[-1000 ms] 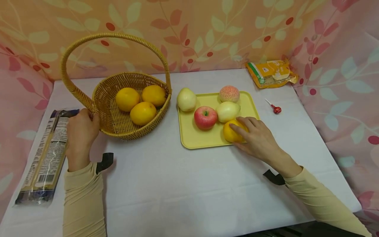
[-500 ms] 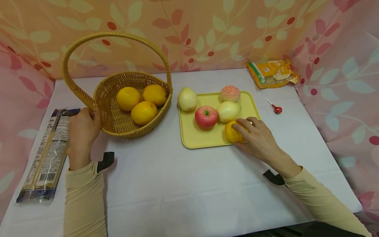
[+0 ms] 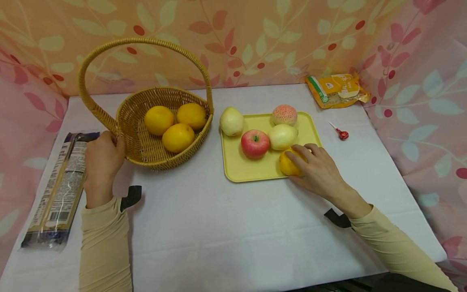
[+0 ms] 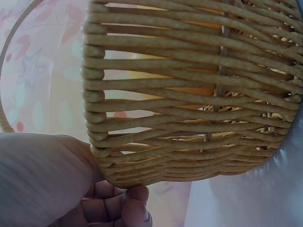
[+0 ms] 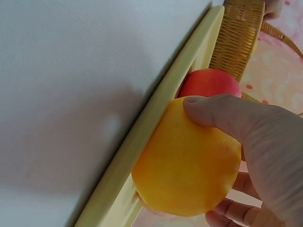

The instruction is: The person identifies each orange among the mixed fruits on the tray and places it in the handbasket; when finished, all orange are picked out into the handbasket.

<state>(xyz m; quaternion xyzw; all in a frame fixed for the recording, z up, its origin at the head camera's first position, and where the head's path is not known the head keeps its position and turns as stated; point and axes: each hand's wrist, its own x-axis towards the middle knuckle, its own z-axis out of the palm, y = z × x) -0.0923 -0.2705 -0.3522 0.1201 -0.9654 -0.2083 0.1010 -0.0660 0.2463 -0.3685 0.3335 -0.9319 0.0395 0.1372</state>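
Note:
On the left, my left hand [image 3: 103, 168] grips the rim of a wicker basket [image 3: 157, 161] by the base of its tall handle [image 3: 144, 40]. In the left wrist view, fingertips [image 4: 135, 213] curl below the woven rim. Three oranges [image 3: 178, 138] lie inside the basket. My right hand [image 3: 321, 174] holds another orange [image 3: 289, 163] at the near right corner of a yellow tray [image 3: 251, 175]. The right wrist view shows the thumb [image 5: 218, 111] on one side of this orange [image 5: 184, 165] and the other fingers curled round the far side, partly hidden.
Also on the tray are a red apple [image 3: 255, 144], a pale yellow-green fruit [image 3: 283, 137], a pinkish round fruit [image 3: 284, 115] and a pale pear [image 3: 232, 121]. A lollipop [image 3: 342, 134] and orange packet [image 3: 337, 91] lie right; a long clear package [image 3: 60, 190] lies left.
The head view shifts very slightly. Both hands keep their holds, on the basket and on the orange, and the orange stays on the tray.

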